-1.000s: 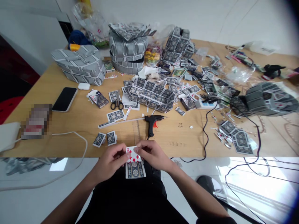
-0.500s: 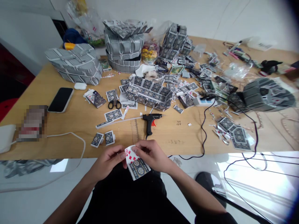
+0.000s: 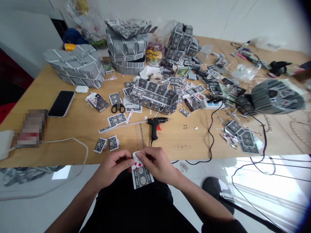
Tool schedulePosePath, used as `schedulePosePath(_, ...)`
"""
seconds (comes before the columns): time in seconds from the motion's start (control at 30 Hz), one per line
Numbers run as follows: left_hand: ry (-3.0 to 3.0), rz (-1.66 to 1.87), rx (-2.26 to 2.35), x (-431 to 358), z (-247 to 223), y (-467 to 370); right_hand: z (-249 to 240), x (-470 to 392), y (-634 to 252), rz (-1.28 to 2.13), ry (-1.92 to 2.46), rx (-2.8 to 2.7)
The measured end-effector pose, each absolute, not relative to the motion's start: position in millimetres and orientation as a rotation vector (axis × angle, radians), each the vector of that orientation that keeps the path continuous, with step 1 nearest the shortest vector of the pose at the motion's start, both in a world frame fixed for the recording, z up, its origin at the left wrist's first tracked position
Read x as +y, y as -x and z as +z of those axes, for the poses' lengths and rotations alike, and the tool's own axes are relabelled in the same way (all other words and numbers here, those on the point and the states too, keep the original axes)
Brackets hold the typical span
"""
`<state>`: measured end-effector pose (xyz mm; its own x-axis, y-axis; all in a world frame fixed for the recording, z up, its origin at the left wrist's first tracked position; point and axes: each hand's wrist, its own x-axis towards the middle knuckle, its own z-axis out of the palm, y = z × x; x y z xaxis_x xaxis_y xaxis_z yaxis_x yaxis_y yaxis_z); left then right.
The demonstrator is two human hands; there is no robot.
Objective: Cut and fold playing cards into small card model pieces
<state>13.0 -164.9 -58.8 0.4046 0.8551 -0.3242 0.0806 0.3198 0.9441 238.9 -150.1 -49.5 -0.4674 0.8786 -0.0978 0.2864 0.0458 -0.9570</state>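
Note:
Between my two hands, over my lap at the table's front edge, is a playing card (image 3: 143, 178) with a dark patterned back. Its top end is bent over, showing a white face with red diamonds. My left hand (image 3: 120, 164) pinches the card's left edge between thumb and fingers. My right hand (image 3: 156, 161) grips the top right, its thumb pressed on the folded part. Just beyond my hands lies a black hot glue gun (image 3: 154, 127) with a red trigger and a long glue stick. Two small folded cards (image 3: 113, 143) rest on the table to the left.
Black-handled scissors (image 3: 118, 107) lie among loose cards. Behind the glue gun stands a long box woven from cards (image 3: 154, 97). Woven card baskets (image 3: 75, 66) stand at the back. A phone (image 3: 61, 103) lies left; a black cable (image 3: 212, 136) hangs over the front edge at right.
The card has turned slightly more upright, and its bent-over end now lies more under my right thumb. Both hands keep hold of it. The view has shifted a little.

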Motion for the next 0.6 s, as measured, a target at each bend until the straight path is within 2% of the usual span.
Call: schedulePosePath(0.6,-1.262,0.627,1.085,-158.3,-49.1,-16.4,-45.8,-152.6,-236.5,1.406,1.162,-1.778)
